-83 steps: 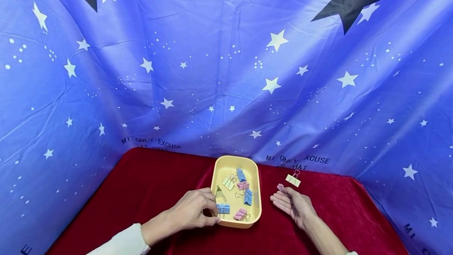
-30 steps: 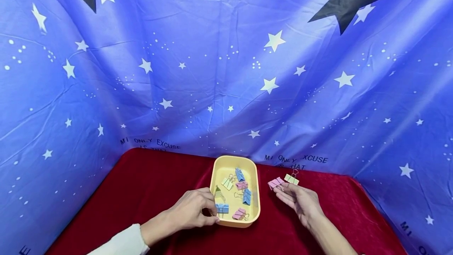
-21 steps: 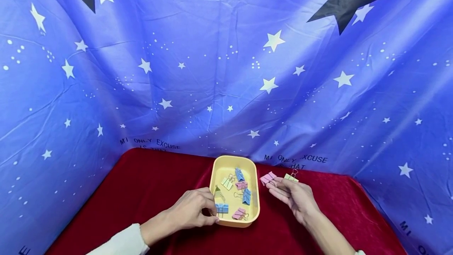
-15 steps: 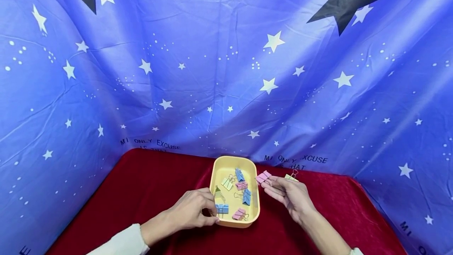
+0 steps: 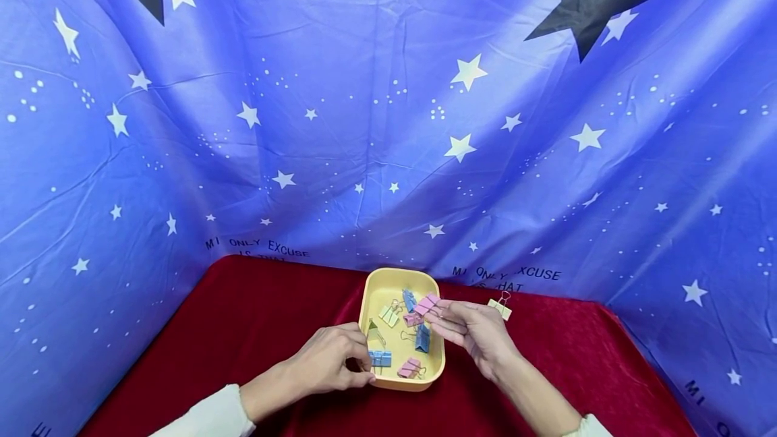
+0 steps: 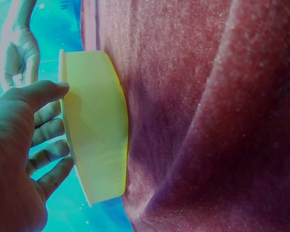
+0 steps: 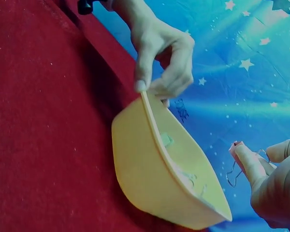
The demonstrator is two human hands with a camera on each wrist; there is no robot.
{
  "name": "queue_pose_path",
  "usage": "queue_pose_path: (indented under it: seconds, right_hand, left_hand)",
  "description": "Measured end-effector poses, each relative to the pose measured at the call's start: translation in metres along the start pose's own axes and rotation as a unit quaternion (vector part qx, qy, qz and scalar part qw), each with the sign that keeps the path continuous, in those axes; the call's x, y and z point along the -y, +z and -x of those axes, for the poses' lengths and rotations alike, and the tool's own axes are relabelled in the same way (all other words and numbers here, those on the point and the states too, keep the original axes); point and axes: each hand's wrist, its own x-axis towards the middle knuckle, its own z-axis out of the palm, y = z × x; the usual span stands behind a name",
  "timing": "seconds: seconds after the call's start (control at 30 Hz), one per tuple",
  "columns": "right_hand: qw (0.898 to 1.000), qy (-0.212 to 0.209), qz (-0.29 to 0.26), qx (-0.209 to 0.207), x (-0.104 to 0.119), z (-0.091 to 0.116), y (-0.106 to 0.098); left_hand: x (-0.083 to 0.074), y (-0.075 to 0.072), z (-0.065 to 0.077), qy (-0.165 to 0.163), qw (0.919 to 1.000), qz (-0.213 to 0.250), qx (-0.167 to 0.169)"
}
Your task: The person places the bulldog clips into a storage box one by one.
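Note:
My left hand (image 5: 336,358) pinches the near left rim of a yellow plastic box (image 5: 405,383), thumb on the outside in the right wrist view. Inside the box lie several binder clips: blue ones (image 5: 422,338), pink ones (image 5: 409,367), a pale yellow one (image 5: 390,315) and an olive-green one (image 5: 375,332). Over the box's right side, my right hand (image 5: 479,336) holds a pink binder clip (image 5: 427,305) at its fingertips. The right wrist view shows that clip's wire handles (image 7: 233,177) spread beside the fingers.
A pale yellow binder clip (image 5: 501,307) lies on the red velvet cloth (image 5: 273,309) to the right of the box, behind my right hand. A blue star-printed curtain (image 5: 340,154) rises behind and along both sides of the table.
My right hand has lifted the pink binder clip from near the pale yellow one and carried it left, over the box. The left hand has stayed on the rim.

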Motion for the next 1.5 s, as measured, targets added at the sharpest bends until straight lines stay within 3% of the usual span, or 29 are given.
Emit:
queue_pose_path:
  seconds: [0.3, 0.57, 1.07, 1.5]
  right_hand:
    - [0.999, 0.009, 0.002, 0.031, -0.006, 0.002, 0.016]
    - [0.999, 0.009, 0.006, 0.041, -0.003, 0.003, 0.016]
    - [1.000, 0.009, 0.018, -0.006, -0.009, 0.001, -0.012]
    - [0.999, 0.000, 0.035, -0.038, 0.004, -0.011, -0.051]
  left_hand:
    - [0.000, 0.002, 0.001, -0.001, 1.0000, -0.003, -0.002]
    - [0.001, 0.001, 0.001, 0.005, 1.0000, 0.001, -0.006]
    - [0.000, 0.000, -0.001, 0.006, 1.0000, -0.005, -0.006]
    - [0.001, -0.001, -0.001, 0.004, 1.0000, -0.003, -0.001]
